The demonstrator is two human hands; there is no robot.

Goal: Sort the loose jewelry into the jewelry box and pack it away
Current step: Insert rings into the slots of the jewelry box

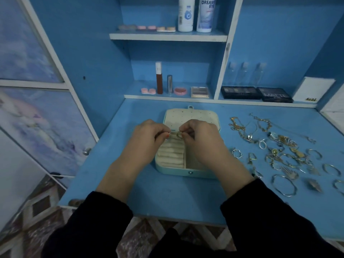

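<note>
One jewelry box [186, 173], two white bottles [186, 14], three clear bottles [243, 73], two black makeup palettes [240, 92].

two white bottles stand side by side on the top shelf [130, 36]: a plain white bottle [186, 14] and, on its right, a "dream eye" bottle [206, 13]. left of them lie a grey lens case [127, 27], a pink lens case [146, 27] and a peach lens case [166, 29]. on the lower shelf stand a second pink case [148, 90], a tall brown lip gloss tube [158, 78], a silver lipstick [169, 84], a round pink compact [180, 91] and a small eyeshadow palette [199, 92]. in the right compartment three clear bottles [243, 73] stand behind two black palettes [240, 92], one marked "matte". a white box [314, 89] stands at the far right. the blue desk [111, 155] adjoins floral cabinet doors [28, 53] with a metal knob [86, 151].
</note>
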